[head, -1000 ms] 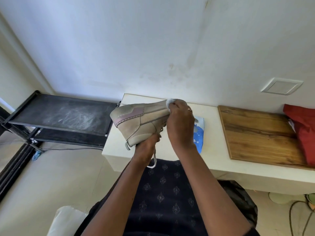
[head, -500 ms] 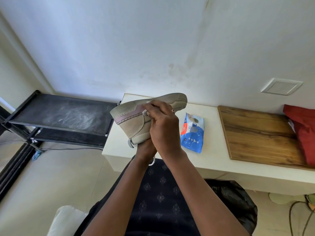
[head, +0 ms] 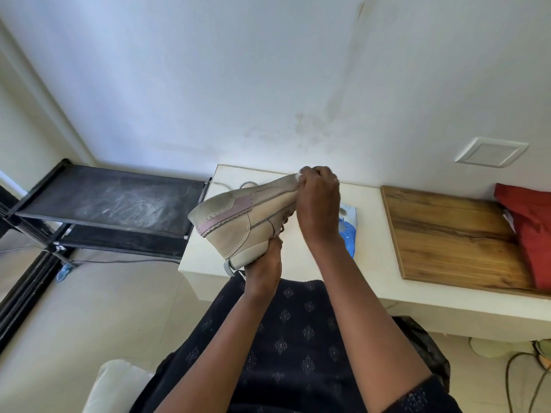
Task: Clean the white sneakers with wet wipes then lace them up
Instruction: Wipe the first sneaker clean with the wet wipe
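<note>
**Sneaker held in the air, wipe at the toe end**

The sneaker (head: 238, 222) is above the left part of the table (head: 205, 257), on its side, with the sole turned up and away from the person. The left hand (head: 264, 263) grips it from below near the heel opening, fingers curled. The right hand (head: 319, 201) is closed around the toe end and pinches a white wipe (head: 298, 176) against the sole edge.

Only one hand carries the shoe, and it holds the end opposite to the rubbing. A strong stroke at the toe could, I think, twist the shoe out of this grip and drop it on the table edge or the floor. The wipe is bunched very small, so it may slip from the fingers or only spread the dirt.

The right hand covers the toe, and only a corner of the wipe shows. The blue pack (head: 347, 231) is half behind the right wrist. A grey loop (head: 249, 183) lies behind the shoe; I cannot tell whether it is the second sneaker or a lace.
</note>
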`<move>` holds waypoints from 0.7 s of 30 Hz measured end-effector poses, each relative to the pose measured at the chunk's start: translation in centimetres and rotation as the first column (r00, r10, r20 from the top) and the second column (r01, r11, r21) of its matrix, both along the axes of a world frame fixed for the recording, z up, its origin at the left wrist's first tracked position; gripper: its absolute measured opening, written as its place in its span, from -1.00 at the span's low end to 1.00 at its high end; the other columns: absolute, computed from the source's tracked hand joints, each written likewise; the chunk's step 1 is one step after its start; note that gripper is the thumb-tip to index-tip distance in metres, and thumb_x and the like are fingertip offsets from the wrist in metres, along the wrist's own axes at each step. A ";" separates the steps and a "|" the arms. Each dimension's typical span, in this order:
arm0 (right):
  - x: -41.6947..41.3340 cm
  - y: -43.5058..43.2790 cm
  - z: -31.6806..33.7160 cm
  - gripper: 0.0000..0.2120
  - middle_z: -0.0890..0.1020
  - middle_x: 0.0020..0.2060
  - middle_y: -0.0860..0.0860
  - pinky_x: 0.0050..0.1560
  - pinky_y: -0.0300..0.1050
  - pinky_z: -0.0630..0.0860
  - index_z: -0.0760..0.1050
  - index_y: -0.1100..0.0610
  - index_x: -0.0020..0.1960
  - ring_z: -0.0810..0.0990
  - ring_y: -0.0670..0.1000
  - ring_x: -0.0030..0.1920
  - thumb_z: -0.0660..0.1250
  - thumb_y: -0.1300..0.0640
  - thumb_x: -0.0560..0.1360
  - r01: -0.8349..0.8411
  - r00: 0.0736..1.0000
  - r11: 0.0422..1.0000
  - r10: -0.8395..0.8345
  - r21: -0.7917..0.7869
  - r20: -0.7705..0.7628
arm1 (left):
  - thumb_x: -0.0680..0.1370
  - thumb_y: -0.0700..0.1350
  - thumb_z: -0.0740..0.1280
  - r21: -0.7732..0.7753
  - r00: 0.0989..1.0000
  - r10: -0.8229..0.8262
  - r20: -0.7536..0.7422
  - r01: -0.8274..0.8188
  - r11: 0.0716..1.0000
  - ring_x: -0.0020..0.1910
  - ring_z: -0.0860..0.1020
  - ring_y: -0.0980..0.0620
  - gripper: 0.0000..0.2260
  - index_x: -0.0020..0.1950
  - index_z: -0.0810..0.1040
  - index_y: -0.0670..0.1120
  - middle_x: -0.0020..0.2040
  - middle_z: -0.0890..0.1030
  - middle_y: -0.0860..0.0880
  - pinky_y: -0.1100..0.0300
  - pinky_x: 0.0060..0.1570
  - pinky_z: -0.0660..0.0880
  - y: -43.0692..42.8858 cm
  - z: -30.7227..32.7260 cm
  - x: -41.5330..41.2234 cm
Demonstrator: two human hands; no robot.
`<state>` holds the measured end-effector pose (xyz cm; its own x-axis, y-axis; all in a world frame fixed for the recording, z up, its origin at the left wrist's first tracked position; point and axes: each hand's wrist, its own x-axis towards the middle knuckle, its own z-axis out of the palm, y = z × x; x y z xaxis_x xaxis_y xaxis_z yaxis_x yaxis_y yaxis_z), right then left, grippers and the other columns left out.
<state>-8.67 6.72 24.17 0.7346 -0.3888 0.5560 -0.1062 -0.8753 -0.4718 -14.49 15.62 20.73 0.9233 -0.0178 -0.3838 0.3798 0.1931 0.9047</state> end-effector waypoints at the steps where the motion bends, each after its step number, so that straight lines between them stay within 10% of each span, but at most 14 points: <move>1: 0.2 -0.7 -0.1 -0.83 0.60 -0.16 0.27 -0.12 -0.04 0.45 0.59 0.35 -0.08 0.56 0.26 -0.13 0.24 0.44 0.44 0.023 0.999 0.999 -0.022 0.026 -0.025 | 0.62 -0.18 0.16 -0.013 0.999 -0.015 -0.045 0.015 1.000 -0.06 0.37 0.17 -0.88 -0.11 0.41 -0.06 -0.14 0.42 0.03 0.47 -0.24 0.33 0.0 0.0 -0.1; 7: 0.0 0.1 -0.4 -0.80 0.63 -0.13 0.24 -0.11 -0.09 0.43 0.59 0.34 -0.05 0.57 0.24 -0.10 0.23 0.46 0.44 -0.011 1.000 0.996 0.010 0.083 0.010 | 0.57 -0.27 0.22 0.140 0.996 0.016 0.085 -0.028 0.990 -0.14 0.46 0.10 -0.95 -0.01 0.46 -0.18 -0.11 0.43 -0.09 0.40 -0.14 0.44 0.2 0.2 0.3; 12: -0.6 1.2 -0.6 -0.79 0.62 -0.13 0.26 -0.12 -0.17 0.34 0.60 0.36 -0.05 0.57 0.25 -0.10 0.24 0.48 0.40 -0.077 0.997 0.994 0.077 0.076 -0.001 | 0.50 -0.13 0.27 0.166 1.000 0.008 -0.013 -0.006 0.986 -0.11 0.53 -0.45 -0.93 -0.15 0.53 -0.03 -0.26 0.50 -0.27 -0.36 0.00 0.47 0.8 -1.0 0.3; 16: -1.3 2.2 0.0 -0.84 0.62 -0.18 0.22 -0.15 -0.12 0.44 0.60 0.33 -0.12 0.58 0.23 -0.15 0.28 0.44 0.39 -0.182 0.983 0.980 0.181 0.082 0.019 | 0.52 -0.21 0.28 0.125 0.997 0.052 0.049 -0.058 0.991 -0.21 0.49 -0.09 -0.80 -0.29 0.45 -0.02 -0.35 0.43 0.06 -0.06 -0.01 0.47 0.8 0.1 0.5; 21: -2.0 4.5 1.1 -0.78 0.63 -0.25 0.19 -0.17 -0.06 0.51 0.60 0.30 -0.16 0.57 0.21 -0.21 0.26 0.50 0.31 -0.274 0.962 0.951 0.270 0.140 0.049 | 0.55 -0.36 0.23 0.109 0.989 0.019 0.144 -0.035 0.993 0.13 0.46 -0.34 -0.88 0.03 0.48 -0.39 0.06 0.55 -0.39 -0.10 0.09 0.42 0.3 0.6 0.0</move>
<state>-10.65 11.22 25.22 0.8081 -0.2538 0.5315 0.1422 -0.7917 -0.5942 -14.53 15.97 21.29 0.9682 0.0430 -0.2464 0.2415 0.0965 0.9656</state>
